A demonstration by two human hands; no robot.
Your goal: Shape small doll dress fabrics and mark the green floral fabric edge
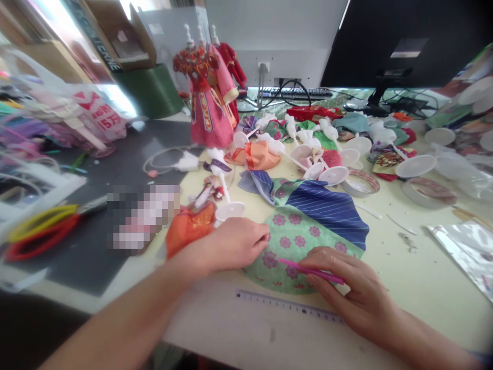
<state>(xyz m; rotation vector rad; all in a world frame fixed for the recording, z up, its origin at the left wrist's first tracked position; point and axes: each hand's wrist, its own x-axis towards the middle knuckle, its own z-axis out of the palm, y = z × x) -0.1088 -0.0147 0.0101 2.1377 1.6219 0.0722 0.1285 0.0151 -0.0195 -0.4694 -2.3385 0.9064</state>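
A small doll-sized garment lies spread on the table, made of green cloth (285, 226) with purple flowers and a dark blue striped piece (327, 210). My left hand (242, 239) is closed at the left edge of the green cloth, its fingertips curled out of sight, so what they grip is hidden. Between thumb and fingers of my right hand (354, 288) is a slim pink pen-shaped tool (311, 270), its tip pointing left just above the flowered cloth. A ruler (285, 305) lies below the cloth, its right end running behind my right hand.
Scissors (42, 226) with yellow and red handles lie left on a dark mat (154, 136). Several white doll stands and an orange dress (192, 226) sit behind my left hand. Tape rolls (362, 182) lie at right. Dressed forms (204, 103) and monitors (393, 41) stand at the back.
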